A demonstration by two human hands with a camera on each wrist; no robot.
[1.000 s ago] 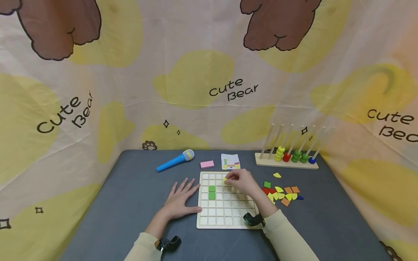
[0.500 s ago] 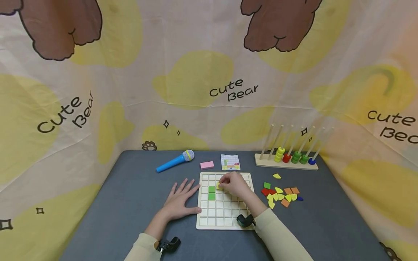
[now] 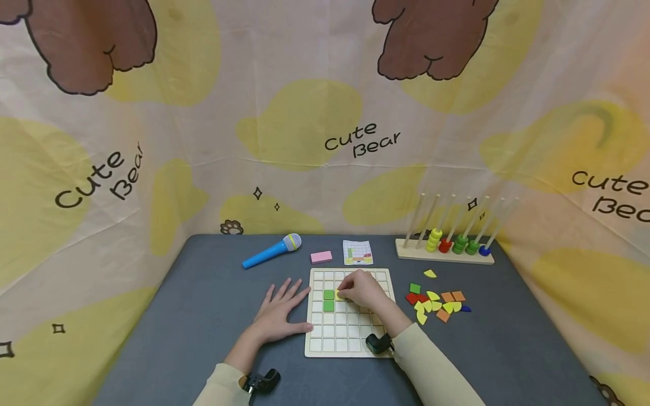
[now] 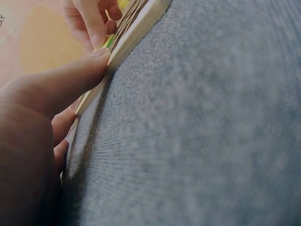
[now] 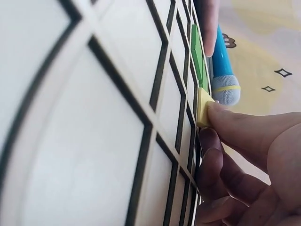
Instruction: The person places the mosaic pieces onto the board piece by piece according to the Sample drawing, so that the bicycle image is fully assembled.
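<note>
A pale wooden grid board (image 3: 350, 331) lies on the grey table. Two green square tiles (image 3: 329, 305) sit one below the other in its cells. My right hand (image 3: 363, 288) pinches a yellow tile (image 5: 204, 107) between thumb and fingers at the cell right of the upper green tile. In the right wrist view that tile touches the board's surface, partly covered by the thumb. My left hand (image 3: 278, 316) lies spread on the table, its thumb and fingertips touching the board's left edge. The left wrist view shows the thumb (image 4: 75, 80) against that edge.
Loose yellow, red, orange, green and blue tiles (image 3: 437, 304) lie right of the board. Behind it are a pattern card (image 3: 358, 252), a pink block (image 3: 321, 257) and a blue toy microphone (image 3: 271, 252). A peg stand with rings (image 3: 444, 252) stands back right.
My right hand has moved left and slightly toward me across the board with the yellow tile, ending beside the upper green tile. My left hand has stayed in place.
</note>
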